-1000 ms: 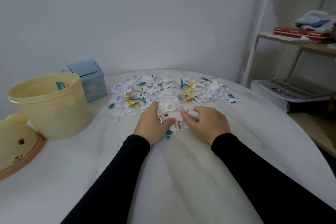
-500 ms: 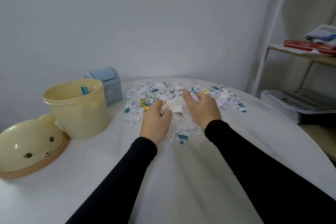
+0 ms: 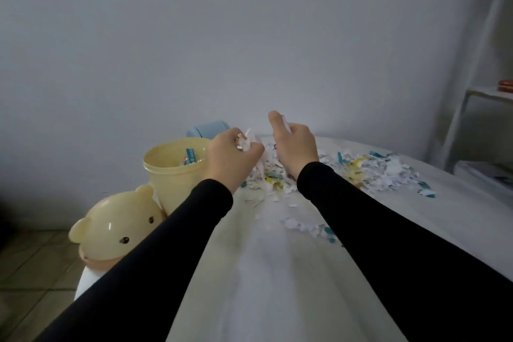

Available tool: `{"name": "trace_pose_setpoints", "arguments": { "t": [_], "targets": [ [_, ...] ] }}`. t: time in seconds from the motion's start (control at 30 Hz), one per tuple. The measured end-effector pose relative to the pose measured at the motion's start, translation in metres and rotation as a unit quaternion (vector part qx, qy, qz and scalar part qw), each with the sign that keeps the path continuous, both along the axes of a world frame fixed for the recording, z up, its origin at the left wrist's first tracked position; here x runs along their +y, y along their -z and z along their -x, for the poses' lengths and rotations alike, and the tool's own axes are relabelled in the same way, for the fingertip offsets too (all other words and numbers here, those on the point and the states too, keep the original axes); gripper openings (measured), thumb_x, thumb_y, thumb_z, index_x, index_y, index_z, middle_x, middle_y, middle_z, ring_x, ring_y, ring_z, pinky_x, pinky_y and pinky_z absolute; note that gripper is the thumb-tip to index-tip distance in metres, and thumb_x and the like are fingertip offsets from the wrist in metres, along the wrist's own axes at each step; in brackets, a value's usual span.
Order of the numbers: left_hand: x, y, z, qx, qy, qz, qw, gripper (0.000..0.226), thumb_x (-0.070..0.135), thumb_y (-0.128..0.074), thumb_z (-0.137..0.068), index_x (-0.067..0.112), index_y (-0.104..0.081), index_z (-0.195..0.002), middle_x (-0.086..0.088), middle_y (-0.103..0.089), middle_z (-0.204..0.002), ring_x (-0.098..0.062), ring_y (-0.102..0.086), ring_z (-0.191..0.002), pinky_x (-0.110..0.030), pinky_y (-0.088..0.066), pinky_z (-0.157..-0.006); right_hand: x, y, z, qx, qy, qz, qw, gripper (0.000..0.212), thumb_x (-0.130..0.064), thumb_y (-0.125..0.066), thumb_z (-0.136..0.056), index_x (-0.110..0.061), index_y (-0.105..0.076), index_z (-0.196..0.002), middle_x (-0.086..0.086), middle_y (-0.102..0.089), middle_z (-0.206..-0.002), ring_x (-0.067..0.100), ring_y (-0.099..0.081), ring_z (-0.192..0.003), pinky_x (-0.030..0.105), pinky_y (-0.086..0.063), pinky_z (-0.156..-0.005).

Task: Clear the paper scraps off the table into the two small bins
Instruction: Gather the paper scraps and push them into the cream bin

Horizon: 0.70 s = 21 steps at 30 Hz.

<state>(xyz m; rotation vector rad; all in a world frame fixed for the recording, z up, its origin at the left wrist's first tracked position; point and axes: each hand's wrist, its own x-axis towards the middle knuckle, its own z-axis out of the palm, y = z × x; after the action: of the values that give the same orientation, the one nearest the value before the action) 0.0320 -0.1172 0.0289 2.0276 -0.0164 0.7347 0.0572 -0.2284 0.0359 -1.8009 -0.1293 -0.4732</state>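
- Those paper scraps [image 3: 358, 172] are basically confetti: weightless, floppy and quick to flutter off, so pinching single bits looks like slow going. I'd say you want to scoop from the sides of the pile and squeeze a clump, since loose edges will probably shed on the way over.
- Most of the mess sits on the far half of the desk [image 3: 277, 286], spread to the right of your hands, with a smaller trail [image 3: 311, 228] lying nearer you.
- Your left hand [image 3: 231, 159] has its fingers curled tight round a wad of white scraps [image 3: 245, 141], raised off the desk just beside the rim of the yellow bin [image 3: 172, 172]. A few strips hang out below the fist, and I reckon those are the ones that'll drop first.
- Your right hand [image 3: 294, 146] is up too, fingers curled in with something white showing at the top near the thumb. It looks like it's pinching a scrap, but I can't tell how much is in there.
- The yellow bin is open with a few pieces already inside, and its bear-face lid [image 3: 116, 225] lies next to it at the desk edge.
- The blue bin [image 3: 208, 128] peeks out behind the yellow one. I can't tell whether its flap is open.
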Motion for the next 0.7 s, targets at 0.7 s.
{"name": "trace_pose_setpoints", "arguments": {
  "t": [0.7],
  "targets": [
    [0.138,-0.011,-0.055,0.023,-0.071,-0.03,0.997,0.015,0.022,-0.054,-0.087,0.02,-0.062,-0.1,0.004,-0.062,-0.079,-0.014,-0.059,-0.071,-0.024,-0.045,-0.059,0.151,-0.037,-0.055,0.034,-0.195,-0.175,0.964,0.046,-0.053,-0.046,-0.089,-0.017,-0.034,-0.063,0.0,-0.034,-0.062,0.018,-0.034,-0.059,0.029,-0.029,-0.054]
  ]
}}
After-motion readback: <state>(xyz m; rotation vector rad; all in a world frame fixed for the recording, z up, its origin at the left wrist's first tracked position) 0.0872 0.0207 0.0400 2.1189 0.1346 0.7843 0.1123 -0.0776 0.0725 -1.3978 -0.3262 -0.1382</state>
